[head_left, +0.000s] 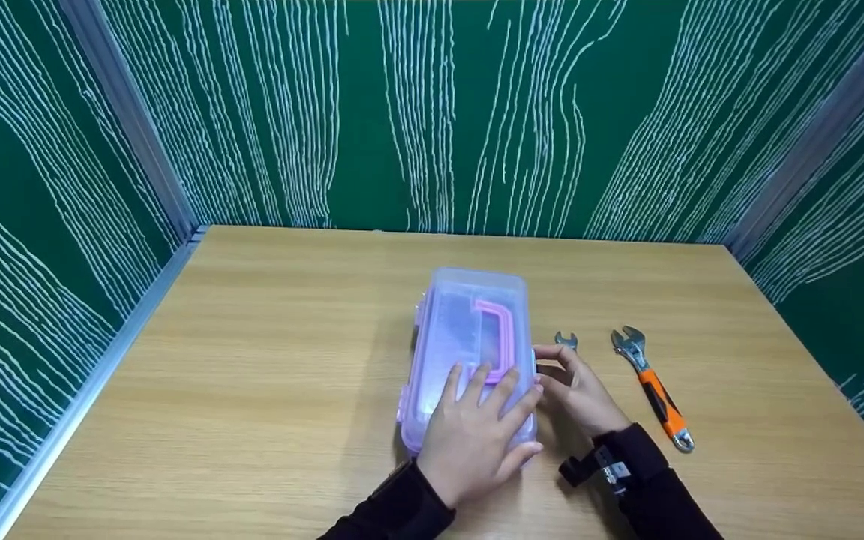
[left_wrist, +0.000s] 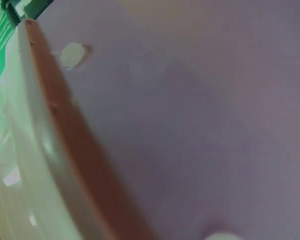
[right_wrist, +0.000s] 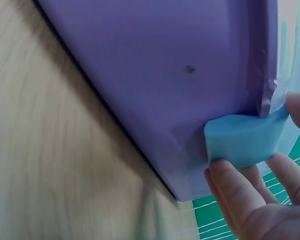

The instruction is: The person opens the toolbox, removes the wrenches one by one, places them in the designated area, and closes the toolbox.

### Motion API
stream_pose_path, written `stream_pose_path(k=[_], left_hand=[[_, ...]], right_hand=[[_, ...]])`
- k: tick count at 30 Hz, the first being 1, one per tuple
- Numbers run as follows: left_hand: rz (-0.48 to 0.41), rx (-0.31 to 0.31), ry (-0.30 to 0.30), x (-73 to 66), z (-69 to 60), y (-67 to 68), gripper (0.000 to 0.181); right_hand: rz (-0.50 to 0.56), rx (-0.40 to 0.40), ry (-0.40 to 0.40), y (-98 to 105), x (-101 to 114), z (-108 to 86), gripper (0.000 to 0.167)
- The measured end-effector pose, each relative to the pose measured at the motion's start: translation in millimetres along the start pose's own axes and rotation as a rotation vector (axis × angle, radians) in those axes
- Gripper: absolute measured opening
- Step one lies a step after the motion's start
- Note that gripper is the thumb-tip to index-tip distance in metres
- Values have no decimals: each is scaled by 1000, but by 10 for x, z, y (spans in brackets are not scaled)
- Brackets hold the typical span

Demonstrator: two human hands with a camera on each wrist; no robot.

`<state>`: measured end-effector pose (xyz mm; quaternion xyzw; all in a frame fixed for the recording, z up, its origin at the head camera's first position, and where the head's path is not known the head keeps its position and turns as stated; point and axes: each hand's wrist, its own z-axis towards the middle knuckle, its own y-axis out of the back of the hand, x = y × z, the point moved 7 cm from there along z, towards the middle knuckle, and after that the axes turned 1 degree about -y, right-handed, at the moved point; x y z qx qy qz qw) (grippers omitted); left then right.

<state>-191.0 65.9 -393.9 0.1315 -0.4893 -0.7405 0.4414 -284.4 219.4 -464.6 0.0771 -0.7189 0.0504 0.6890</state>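
A purple plastic storage box (head_left: 447,330) with a clear lid and a pink carry handle (head_left: 505,337) lies lengthwise on the table. My left hand (head_left: 469,435) rests on the near part of the lid, fingers spread, fingertips close to the handle. At the box's right side, my right hand (head_left: 582,390) holds the light blue latch (right_wrist: 245,140), thumb at its upper edge and fingers against its lower side. The latch joins the lid's rim. In the left wrist view a purple surface (left_wrist: 190,125) fills most of the picture; the left hand does not show there.
An adjustable wrench (head_left: 657,397) with an orange and black handle lies right of the right hand. The head of an open-end wrench (head_left: 566,340) shows just beyond that hand, the rest hidden. Green walls with white lines stand around the wooden table (head_left: 267,360).
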Motion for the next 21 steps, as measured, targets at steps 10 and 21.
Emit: stream_pose_path(k=[10,21], left_hand=[[-145,3,11,69,-16,90,67],[-147,19,146,661,-28,156,71]], right_hand=[[-176,8,31,16,78,-5,45],[-611,-123,266,138,449,-36,44]])
